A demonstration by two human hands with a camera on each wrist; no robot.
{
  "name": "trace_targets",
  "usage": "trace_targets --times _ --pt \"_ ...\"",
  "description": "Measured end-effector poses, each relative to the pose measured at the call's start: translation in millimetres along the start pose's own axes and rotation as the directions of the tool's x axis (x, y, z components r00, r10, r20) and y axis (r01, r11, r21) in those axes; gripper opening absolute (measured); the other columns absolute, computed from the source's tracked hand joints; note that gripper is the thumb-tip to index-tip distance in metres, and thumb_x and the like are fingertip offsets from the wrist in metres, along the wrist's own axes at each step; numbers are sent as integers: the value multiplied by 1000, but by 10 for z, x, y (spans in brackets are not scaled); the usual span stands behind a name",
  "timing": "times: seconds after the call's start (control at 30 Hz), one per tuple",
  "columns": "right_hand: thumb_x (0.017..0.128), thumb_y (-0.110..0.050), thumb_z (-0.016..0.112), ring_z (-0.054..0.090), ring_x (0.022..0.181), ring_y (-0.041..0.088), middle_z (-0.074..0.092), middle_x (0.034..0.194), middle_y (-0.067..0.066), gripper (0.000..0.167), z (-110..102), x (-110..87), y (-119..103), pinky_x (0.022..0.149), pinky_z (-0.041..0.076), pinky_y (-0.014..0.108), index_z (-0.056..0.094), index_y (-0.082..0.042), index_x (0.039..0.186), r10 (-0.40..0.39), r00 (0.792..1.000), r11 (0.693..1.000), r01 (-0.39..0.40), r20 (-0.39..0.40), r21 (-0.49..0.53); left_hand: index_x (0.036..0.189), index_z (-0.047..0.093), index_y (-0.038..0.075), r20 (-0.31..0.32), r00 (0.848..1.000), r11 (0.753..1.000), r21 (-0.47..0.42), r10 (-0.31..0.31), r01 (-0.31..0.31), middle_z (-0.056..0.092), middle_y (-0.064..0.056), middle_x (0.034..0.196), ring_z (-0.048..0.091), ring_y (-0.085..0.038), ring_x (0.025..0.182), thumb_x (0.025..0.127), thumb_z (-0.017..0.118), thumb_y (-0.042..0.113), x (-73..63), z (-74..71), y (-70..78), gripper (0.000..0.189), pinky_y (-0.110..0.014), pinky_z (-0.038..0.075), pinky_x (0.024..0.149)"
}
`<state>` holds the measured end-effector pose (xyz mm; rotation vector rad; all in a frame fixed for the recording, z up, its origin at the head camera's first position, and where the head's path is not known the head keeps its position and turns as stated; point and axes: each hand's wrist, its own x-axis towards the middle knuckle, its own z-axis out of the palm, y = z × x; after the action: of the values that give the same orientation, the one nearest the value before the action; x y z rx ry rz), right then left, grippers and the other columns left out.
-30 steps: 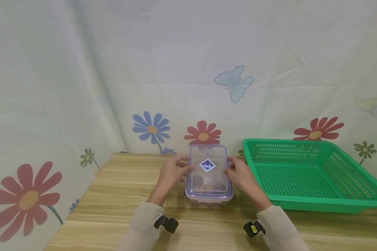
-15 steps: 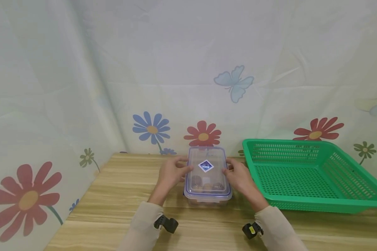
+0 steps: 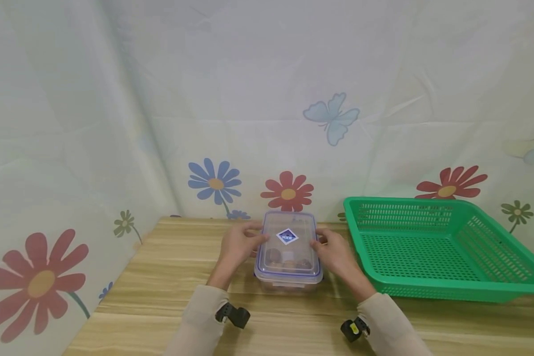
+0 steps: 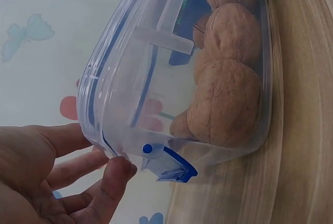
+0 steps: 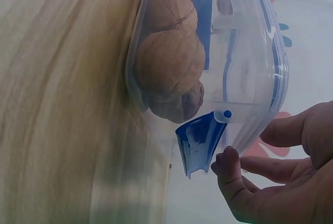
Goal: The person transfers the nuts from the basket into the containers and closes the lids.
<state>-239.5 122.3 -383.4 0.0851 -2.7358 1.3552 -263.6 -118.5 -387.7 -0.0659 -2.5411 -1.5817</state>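
Note:
A clear plastic food container (image 3: 288, 252) with a blue-edged lid (image 3: 289, 225) and a diamond sticker stands on the wooden table. Several walnuts (image 4: 226, 99) lie inside at its near end. My left hand (image 3: 240, 244) pinches the container's left rim, thumb on top and fingers beneath the lid's edge. Opposite it, my right hand (image 3: 335, 252) grips the right rim the same way. The blue left side latch (image 4: 169, 164) and right side latch (image 5: 202, 138) stick out from the walls, unfastened. Part of the container's far side is hidden.
To the right, close to my right hand, sits a green perforated plastic basket (image 3: 431, 287). A flowered cloth backdrop (image 3: 267, 99) hangs behind and left of the wooden table (image 3: 173, 277).
The food container has shifted slightly left, and its far edge has come a little nearer. Both hands have moved left with it, keeping their hold on the rim.

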Motion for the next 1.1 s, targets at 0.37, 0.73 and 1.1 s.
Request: trace_targets --times 0.37,0.73,1.1 --pt "105 -12 65 69 101 35 70 118 24 42 50 -13 19 84 63 47 61 6 143 -9 1000 1000 10 -25 23 122 77 -1 9 999 999 2 -42 42 78 -18 99 73 -21 69 92 84 12 1 -28 -13 34 -46 67 68" --pt "104 -12 68 69 109 41 69 122 27 42 75 -22 66 90 62 52 62 6 141 -28 998 997 31 -47 68 123 76 0 33 997 997 -37 -63 64 77 -18 95 72 -21 65 92 84 12 0 -56 -59 35 -47 67 67" --pt "107 -22 66 62 122 44 63 132 32 49 96 -33 166 104 54 58 56 11 141 46 999 987 -43 -21 154 131 72 -2 95 989 983 -137 -114 126 76 -20 107 76 -27 85 94 83 18 27 -58 -159 43 -44 67 73"
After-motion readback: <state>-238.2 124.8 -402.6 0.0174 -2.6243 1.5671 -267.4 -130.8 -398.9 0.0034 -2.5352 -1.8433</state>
